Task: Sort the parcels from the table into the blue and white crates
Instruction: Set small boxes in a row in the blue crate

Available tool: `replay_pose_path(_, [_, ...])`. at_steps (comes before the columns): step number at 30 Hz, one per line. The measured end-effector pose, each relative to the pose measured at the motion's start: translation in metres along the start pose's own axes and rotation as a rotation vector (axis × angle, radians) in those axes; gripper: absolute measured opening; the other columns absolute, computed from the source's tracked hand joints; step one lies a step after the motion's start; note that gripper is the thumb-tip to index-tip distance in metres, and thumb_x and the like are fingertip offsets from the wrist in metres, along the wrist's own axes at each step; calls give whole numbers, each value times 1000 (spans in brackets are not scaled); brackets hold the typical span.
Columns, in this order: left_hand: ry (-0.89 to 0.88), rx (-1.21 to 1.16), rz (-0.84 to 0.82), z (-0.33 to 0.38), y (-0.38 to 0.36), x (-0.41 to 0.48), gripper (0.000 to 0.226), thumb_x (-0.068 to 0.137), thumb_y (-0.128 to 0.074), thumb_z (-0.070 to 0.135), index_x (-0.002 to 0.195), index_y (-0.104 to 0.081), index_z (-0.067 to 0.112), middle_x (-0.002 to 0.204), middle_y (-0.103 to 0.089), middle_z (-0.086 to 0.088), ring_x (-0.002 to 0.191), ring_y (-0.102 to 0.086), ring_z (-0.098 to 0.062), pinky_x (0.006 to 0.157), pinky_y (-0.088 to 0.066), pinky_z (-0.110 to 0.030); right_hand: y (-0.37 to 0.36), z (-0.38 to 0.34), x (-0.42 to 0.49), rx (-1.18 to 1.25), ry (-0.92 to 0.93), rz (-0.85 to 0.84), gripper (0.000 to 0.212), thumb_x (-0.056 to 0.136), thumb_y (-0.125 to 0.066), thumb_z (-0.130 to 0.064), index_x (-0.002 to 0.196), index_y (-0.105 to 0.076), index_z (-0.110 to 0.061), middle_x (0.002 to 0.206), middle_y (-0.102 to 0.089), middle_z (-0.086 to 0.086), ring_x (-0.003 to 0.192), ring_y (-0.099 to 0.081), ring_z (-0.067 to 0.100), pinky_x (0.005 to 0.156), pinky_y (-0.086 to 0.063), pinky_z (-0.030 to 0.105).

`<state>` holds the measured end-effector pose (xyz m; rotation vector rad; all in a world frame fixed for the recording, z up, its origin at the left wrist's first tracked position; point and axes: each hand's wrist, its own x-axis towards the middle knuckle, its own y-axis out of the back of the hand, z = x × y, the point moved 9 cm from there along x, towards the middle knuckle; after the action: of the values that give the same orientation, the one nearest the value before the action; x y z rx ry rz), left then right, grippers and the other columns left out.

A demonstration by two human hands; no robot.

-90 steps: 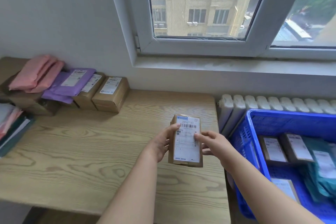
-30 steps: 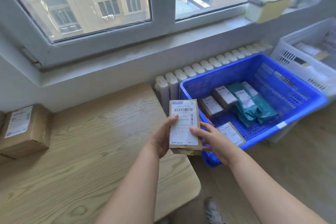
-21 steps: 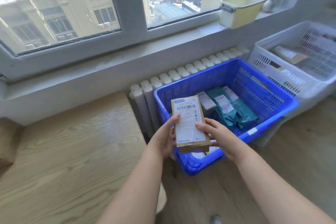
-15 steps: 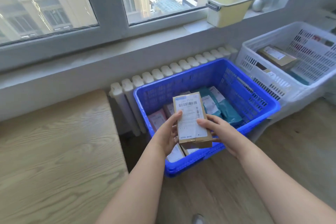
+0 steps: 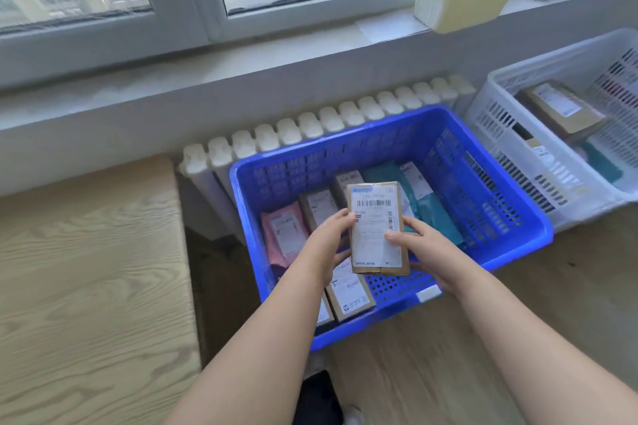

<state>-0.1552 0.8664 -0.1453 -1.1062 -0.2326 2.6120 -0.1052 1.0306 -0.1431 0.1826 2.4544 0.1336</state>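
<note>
The cardboard parcel (image 5: 377,228) hangs directly over the blue crate (image 5: 511,217), long axis pointing at its far wall, pinched at opposite edges by left hand (image 5: 326,245) and right hand (image 5: 419,247).

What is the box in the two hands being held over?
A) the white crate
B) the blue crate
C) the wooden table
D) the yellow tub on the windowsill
B: the left hand and the right hand hold the cardboard parcel above the inside of the blue crate, while the white crate stands off to the right.
</note>
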Motion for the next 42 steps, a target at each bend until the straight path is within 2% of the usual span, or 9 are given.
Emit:
replay_pose_path(3, [56, -26, 23, -9, -9, 32, 32, 99, -58, 29, 131, -58, 26, 119, -69, 2, 111, -66, -15, 84, -55, -29, 15, 5, 26, -70, -59, -6, 56, 88, -71, -36, 140, -49, -32, 117, -71, -5, 105, -69, 16, 99, -51, 49])
replay_pose_path(9, [152, 38, 35, -31, -30, 68, 18, 103, -50, 20, 107, -65, 29, 103, -71, 8, 105, -68, -15, 101, -52, -38, 33, 28, 61, -105, -178, -36, 42, 93, -67, -26, 133, -54, -24, 120, -69, -3, 101, -69, 14, 78, -54, 31])
replay_pose_path(14, [215, 69, 127, -51, -28, 98, 20, 103, -47, 16, 116, -62, 21, 108, -71, 4, 91, -68, -13, 79, -59, -31, 34, 53, 101, -217, -273, -133, 46, 89, -69, -31, 131, -54, -24, 120, -68, -5, 103, -68, 15, 82, -54, 34])
replay_pose_path(18, [296, 69, 209, -79, -24, 113, 20, 102, -46, 12, 112, -61, 20, 109, -71, 0, 94, -68, -18, 90, -58, -43, 29, 69, 125, -290, -332, -236, 40, 91, -67, -26, 129, -55, -22, 120, -68, -3, 102, -66, 15, 76, -52, 31])
replay_pose_path(20, [331, 52, 237, -96, -26, 126, 25, 102, -45, 9, 121, -59, 15, 116, -70, -4, 90, -69, -17, 79, -61, -37, 31, 78, 138, -331, -357, -270, 31, 94, -63, -20, 124, -57, -20, 116, -67, -2, 94, -66, 12, 70, -50, 27])
replay_pose_path(27, [370, 232, 275, -129, -16, 162, 26, 101, -42, 3, 111, -59, 21, 86, -64, 2, 67, -60, -17, 70, -58, -38, 16, 117, 184, -554, -362, -417, 34, 96, -55, -9, 128, -61, -13, 114, -66, 3, 84, -61, 9, 56, -40, 17])
replay_pose_path(32, [398, 457, 308, -149, 3, 188, 20, 98, -51, 12, 90, -58, 30, 79, -63, 4, 67, -63, -19, 77, -62, -42, 10, 150, 213, -662, -400, -445, 33, 97, -56, -20, 129, -61, -16, 124, -66, 7, 107, -64, 23, 79, -51, 32])
replay_pose_path(37, [423, 789, 292, -162, 9, 201, 20, 94, -57, 24, 111, -62, 14, 108, -69, -6, 94, -69, -30, 84, -55, -35, 10, 169, 219, -782, -375, -499, 32, 98, -50, -19, 127, -61, -14, 123, -66, 7, 104, -62, 23, 82, -50, 32])
replay_pose_path(42, [440, 1002, 234, -176, 5, 207, 12, 97, -50, 17, 105, -56, 12, 108, -64, -7, 93, -60, -27, 71, -43, -32, 14, 184, 221, -905, -364, -468, 34, 99, -47, -19, 131, -53, -12, 132, -61, 6, 118, -58, 26, 94, -45, 33])
